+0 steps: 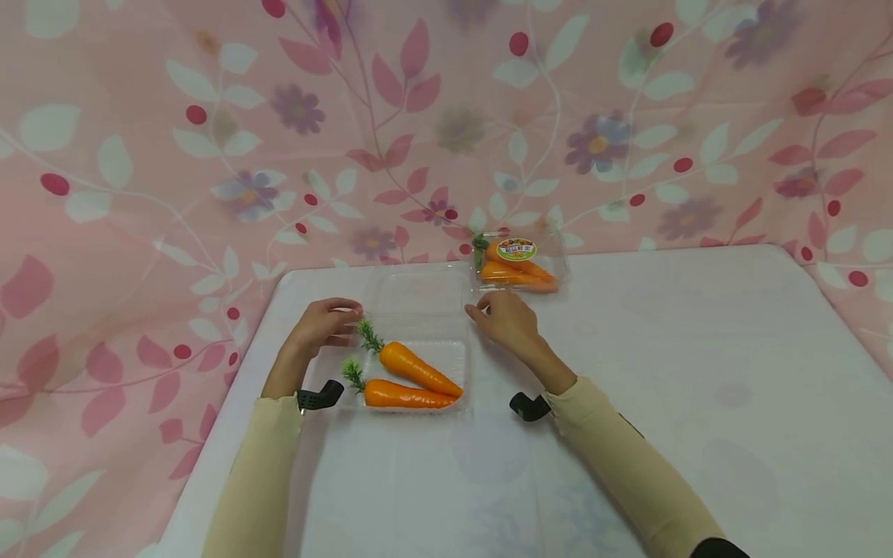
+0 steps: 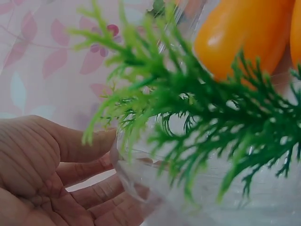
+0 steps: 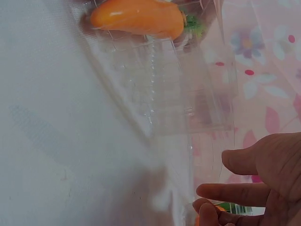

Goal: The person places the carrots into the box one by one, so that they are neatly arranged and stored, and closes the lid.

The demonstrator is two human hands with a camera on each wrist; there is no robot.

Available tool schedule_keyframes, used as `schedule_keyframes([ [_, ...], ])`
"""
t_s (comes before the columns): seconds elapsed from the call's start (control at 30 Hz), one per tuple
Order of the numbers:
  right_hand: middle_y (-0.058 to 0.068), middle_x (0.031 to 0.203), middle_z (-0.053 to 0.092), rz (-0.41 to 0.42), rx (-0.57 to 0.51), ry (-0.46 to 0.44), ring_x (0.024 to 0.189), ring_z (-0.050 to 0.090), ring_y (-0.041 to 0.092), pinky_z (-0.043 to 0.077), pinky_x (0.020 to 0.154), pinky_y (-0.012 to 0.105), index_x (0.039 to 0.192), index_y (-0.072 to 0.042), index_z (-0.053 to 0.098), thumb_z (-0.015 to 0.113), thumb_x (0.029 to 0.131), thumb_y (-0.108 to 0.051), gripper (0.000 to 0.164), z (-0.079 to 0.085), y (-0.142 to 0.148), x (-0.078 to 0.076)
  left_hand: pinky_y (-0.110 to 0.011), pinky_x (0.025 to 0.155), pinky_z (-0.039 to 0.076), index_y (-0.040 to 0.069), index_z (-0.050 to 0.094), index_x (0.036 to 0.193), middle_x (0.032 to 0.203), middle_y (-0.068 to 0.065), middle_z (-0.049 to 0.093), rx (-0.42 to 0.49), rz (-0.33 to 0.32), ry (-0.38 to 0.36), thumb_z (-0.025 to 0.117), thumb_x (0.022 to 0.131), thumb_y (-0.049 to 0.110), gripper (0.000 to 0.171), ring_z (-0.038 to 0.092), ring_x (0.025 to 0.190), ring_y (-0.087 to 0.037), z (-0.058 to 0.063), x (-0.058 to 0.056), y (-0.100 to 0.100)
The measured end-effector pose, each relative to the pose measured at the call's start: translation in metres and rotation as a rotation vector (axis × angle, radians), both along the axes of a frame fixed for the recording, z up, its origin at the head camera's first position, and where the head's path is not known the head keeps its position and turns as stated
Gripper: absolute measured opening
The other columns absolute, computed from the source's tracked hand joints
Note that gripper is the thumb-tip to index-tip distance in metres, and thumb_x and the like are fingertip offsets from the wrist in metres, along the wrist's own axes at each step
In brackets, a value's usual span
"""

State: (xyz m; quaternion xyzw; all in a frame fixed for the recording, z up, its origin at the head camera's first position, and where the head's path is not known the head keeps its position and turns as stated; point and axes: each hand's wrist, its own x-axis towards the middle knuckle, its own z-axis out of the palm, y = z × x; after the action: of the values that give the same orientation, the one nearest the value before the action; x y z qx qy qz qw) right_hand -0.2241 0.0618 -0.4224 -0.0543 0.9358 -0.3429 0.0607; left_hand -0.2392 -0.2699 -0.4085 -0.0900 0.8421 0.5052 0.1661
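A clear plastic clamshell box (image 1: 456,355) lies with its lid (image 1: 418,294) folded back, away from me. Inside its base are two orange carrots with green tops, an upper carrot (image 1: 418,367) and a lower carrot (image 1: 403,394), tips toward the right. My left hand (image 1: 322,325) is at the box's left side; in the left wrist view its thumb and fingers pinch the plastic edge, partly behind the leafy green top (image 2: 207,103). Beside the lid's right edge is my right hand (image 1: 509,319), thumb and fingers apart with nothing between them in the right wrist view.
A second clear box (image 1: 561,267), closed and labelled, holds carrots at the table's back edge, just beyond my right hand. The white-covered table (image 1: 663,372) extends to the right. A pink floral cloth (image 1: 418,116) hangs behind it.
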Motion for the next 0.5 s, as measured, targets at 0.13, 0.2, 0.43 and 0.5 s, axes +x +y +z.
schedule_keyframes([
  [0.13,0.006,0.095,0.066,0.010,0.004,-0.017,0.090,0.058,0.024,0.051,0.070,0.037,0.110,-0.009,0.075,0.061,0.097,-0.038,0.035,-0.001,-0.004,-0.002,-0.039,0.081,0.057,-0.003,0.052,0.136,0.132,-0.025,0.057,0.019,-0.002,-0.002,0.059,0.099,0.021,0.045,0.065,0.108,-0.031,0.001,-0.001,0.000],
  [0.2,0.007,0.095,0.065,0.023,0.005,-0.018,0.090,0.058,0.024,0.051,0.071,0.037,0.111,-0.008,0.074,0.061,0.097,-0.037,0.035,0.000,-0.006,-0.002,-0.040,0.081,0.057,-0.004,0.051,0.137,0.132,-0.025,0.057,0.028,-0.002,-0.008,0.059,0.099,0.019,0.045,0.065,0.107,-0.031,0.002,-0.001,-0.001],
  [0.43,0.010,0.106,0.067,0.029,-0.022,-0.017,0.094,0.060,0.025,0.053,0.077,0.039,0.119,-0.005,0.070,0.063,0.095,-0.041,0.044,0.005,-0.012,-0.001,-0.043,0.079,0.057,-0.006,0.048,0.136,0.132,-0.026,0.056,0.079,0.025,-0.021,0.063,0.097,0.017,0.048,0.067,0.097,-0.023,0.005,0.004,-0.004],
  [0.5,0.011,0.108,0.067,0.032,-0.023,-0.014,0.095,0.060,0.026,0.053,0.077,0.039,0.122,-0.004,0.069,0.065,0.094,-0.042,0.047,0.006,-0.013,-0.001,-0.044,0.078,0.058,-0.006,0.046,0.136,0.131,-0.026,0.057,0.089,0.031,-0.018,0.064,0.096,0.016,0.049,0.068,0.093,-0.021,0.006,0.005,-0.005],
])
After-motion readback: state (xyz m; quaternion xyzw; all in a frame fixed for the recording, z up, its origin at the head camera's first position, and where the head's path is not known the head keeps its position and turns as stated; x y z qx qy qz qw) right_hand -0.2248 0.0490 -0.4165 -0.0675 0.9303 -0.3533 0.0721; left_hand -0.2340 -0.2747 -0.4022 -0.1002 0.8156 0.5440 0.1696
